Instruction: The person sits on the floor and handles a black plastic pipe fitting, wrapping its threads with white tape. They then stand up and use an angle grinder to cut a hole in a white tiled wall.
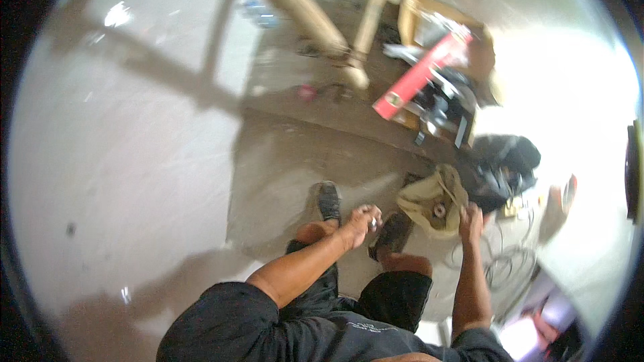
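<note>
My right hand (471,218) grips the rim of an olive-tan cloth bag (429,211), its fingers closed on the edge. The mouth of the bag gapes, and a small round object (439,210) with a pale ring shows inside; I cannot make out its kind. To the left of the bag, in front of my legs, my left hand (363,221) is closed around something small with a pale, shiny spot. What that is stays mostly hidden by the fingers.
Beyond the bag stand a black bag (503,161) and an open cardboard box (479,33) with a long red box (422,74) across it. Wooden poles (295,3) rise at the top. Coiled cable (506,265) lies at the right. A clear plastic bottle (260,13) lies farther off.
</note>
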Demonstrator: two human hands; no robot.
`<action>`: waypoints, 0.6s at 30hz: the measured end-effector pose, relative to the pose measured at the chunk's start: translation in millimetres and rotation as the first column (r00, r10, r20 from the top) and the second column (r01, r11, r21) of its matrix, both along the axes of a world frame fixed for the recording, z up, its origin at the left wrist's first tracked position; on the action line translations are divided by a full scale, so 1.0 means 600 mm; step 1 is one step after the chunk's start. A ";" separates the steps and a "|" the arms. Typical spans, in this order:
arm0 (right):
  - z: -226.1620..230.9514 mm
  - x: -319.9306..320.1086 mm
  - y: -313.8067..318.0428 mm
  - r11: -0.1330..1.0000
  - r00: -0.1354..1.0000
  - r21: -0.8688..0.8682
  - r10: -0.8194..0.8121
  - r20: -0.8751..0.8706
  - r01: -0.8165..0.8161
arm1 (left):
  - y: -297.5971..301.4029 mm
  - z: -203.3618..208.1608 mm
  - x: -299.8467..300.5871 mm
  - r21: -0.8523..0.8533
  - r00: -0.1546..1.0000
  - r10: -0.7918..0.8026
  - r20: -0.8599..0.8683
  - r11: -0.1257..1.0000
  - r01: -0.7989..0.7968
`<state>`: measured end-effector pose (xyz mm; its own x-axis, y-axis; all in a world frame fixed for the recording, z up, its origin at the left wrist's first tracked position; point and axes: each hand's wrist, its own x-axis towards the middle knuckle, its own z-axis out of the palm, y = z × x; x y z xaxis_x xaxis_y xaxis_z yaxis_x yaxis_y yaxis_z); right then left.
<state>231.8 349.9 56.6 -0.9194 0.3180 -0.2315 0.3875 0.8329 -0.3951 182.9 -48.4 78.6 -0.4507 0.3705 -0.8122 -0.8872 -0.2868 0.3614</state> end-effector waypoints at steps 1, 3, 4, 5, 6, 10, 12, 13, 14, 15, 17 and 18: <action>0.063 0.002 -0.045 0.996 0.999 -0.087 0.026 -0.048 -0.030 | -0.013 0.064 0.008 -0.134 0.998 -0.058 0.005 0.989 0.058; 0.160 0.008 -0.140 0.892 0.996 -0.448 0.021 -0.085 -0.057 | -0.042 0.179 0.024 -0.283 0.998 -0.036 0.045 0.958 0.048; 0.220 0.006 -0.193 0.745 0.999 -0.667 -0.009 -0.036 -0.017 | -0.054 0.213 0.034 -0.254 0.999 0.021 0.048 0.967 -0.008; 0.284 0.006 -0.247 0.577 1.000 -0.816 0.005 0.025 0.018 | -0.070 0.230 0.049 -0.172 0.995 0.104 -0.004 0.980 -0.103; 0.354 0.002 -0.313 0.346 0.974 -0.911 -0.095 0.206 0.226 | -0.082 0.293 0.037 -0.221 0.996 0.077 -0.053 0.971 -0.087; 0.644 -0.051 -0.474 0.580 0.907 -0.735 0.407 -0.111 -0.350 | -0.137 0.549 0.014 -0.352 0.975 0.059 -0.215 0.926 -0.134; 0.726 -0.072 -0.512 0.573 0.839 -0.664 0.521 -0.158 -0.481 | -0.172 0.659 0.016 -0.247 0.972 0.177 -0.156 0.945 -0.212; 0.762 -0.081 -0.532 0.586 0.833 -0.647 0.533 -0.145 -0.488 | -0.182 0.683 0.025 -0.240 0.945 0.272 -0.180 0.920 -0.310; 0.802 -0.084 -0.550 0.594 0.826 -0.634 0.549 -0.130 -0.495 | -0.188 0.713 0.040 -0.237 0.921 0.335 -0.197 0.896 -0.376; 0.830 -0.087 -0.578 0.539 0.766 -0.578 0.583 -0.270 -0.613 | -0.202 0.735 0.040 -0.230 0.899 0.385 -0.208 0.874 -0.428; 0.863 -0.102 -0.620 0.500 0.703 -0.509 0.606 -0.372 -0.701 | -0.232 0.772 0.038 -0.259 0.869 0.434 -0.238 0.834 -0.487; 0.863 -0.109 -0.641 0.519 0.720 -0.517 0.604 -0.342 -0.681 | -0.253 0.778 0.037 -0.229 0.854 0.455 -0.252 0.830 -0.509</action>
